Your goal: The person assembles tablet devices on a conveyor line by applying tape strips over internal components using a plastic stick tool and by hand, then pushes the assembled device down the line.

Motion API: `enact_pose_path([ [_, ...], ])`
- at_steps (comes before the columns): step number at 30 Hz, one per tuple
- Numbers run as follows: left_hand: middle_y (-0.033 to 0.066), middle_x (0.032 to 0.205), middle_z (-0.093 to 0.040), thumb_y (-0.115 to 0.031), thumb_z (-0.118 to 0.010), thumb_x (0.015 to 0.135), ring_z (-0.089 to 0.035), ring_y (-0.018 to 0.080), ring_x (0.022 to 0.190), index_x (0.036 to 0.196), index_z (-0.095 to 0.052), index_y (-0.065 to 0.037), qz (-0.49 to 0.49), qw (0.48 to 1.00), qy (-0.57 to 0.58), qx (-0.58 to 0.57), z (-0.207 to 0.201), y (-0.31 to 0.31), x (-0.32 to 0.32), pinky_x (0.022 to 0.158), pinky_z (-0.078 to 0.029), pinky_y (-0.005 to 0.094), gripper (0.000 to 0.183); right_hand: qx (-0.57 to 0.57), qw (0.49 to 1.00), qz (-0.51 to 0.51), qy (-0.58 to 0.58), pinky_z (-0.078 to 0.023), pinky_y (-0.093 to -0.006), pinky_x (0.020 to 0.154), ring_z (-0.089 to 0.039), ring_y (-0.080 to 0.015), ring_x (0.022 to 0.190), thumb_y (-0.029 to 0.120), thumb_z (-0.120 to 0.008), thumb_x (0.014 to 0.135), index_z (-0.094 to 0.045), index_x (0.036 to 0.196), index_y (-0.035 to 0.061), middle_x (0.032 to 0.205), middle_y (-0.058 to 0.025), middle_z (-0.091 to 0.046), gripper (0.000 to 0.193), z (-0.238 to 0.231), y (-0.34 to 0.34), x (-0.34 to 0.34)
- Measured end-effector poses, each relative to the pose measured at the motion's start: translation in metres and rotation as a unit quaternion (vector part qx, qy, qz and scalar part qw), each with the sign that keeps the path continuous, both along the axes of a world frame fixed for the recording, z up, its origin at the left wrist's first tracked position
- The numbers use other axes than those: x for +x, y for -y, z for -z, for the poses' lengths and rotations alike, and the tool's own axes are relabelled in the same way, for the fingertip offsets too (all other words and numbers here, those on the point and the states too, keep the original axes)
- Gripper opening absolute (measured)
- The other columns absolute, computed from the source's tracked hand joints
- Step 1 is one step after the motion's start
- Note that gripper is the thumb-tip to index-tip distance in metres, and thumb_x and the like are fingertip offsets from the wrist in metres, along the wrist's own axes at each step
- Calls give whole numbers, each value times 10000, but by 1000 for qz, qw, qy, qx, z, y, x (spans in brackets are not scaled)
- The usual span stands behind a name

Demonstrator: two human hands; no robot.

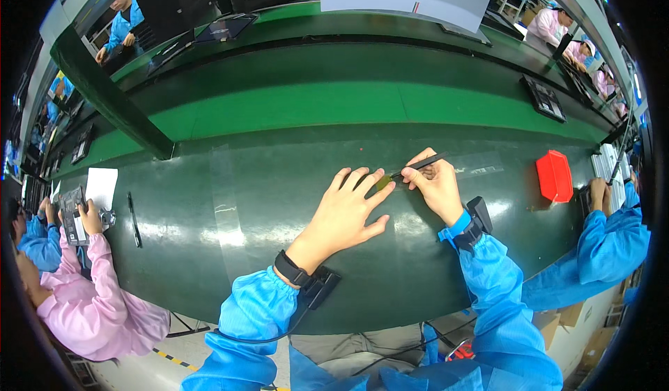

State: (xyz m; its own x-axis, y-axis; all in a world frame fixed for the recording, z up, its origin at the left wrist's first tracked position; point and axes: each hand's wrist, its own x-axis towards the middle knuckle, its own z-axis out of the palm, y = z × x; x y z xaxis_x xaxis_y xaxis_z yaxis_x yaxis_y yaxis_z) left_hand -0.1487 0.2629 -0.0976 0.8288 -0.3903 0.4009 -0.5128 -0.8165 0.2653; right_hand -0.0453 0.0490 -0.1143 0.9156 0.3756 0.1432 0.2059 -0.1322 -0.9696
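— While the left hand point(346, 213) lies flat on the dark green bench point(265, 203), what is under it?

— Its fingers are spread and open, gripping nothing. The fingertips press down on a small yellowish strip point(384, 180) that lies on the bench, just in front of the person and a little right of the middle.

— And the right hand point(437, 185)?

— It is closed around a thin black tool point(422, 164), held like a pen. The tool slants down to the left, and its tip meets the yellowish strip right beside the left fingertips. The two hands are close together, almost touching at the strip.

— What do the wrists carry?

— Each has a black band with a small black box on it, over blue sleeves. A black cable runs from the left one down past the bench edge.

— Anything else on the bench?

— A red tray point(555, 175) sits well to the right, near a neighbour's blue-sleeved hand point(598, 194). Far to the left lie a black pen point(134, 219) and a white sheet of paper point(102, 187), beside a person in a pink sleeve point(97, 279) who holds a small dark part. Behind the bench runs a brighter green belt point(313, 109), with a dark flat tray point(544, 99) on its far right.

— Is the strip stuck down?

— I cannot tell; it is too small.
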Motion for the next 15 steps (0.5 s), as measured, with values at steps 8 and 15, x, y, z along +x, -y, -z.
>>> enact_pose_path([
  [8,132,1437,-558,-356,-697,871,-496,337,1324,1389,-622,-130,0,1000,5,-4,-1,1,0,1137,-376,493,570,-86,994,10,72,-510,-244,601,-661,-70,670,137,-776,928,-693,1047,12,816,-53,-738,192,-16,-4,-12],
  [15,133,1433,-557,-357,-696,869,-496,340,1321,1377,-630,-124,-2,1000,5,-6,-2,-1,0,1136,-377,490,563,-76,982,18,171,-523,-245,619,-701,-84,708,110,-768,924,-711,1033,21,866,-55,-747,152,-18,-9,-21],
])
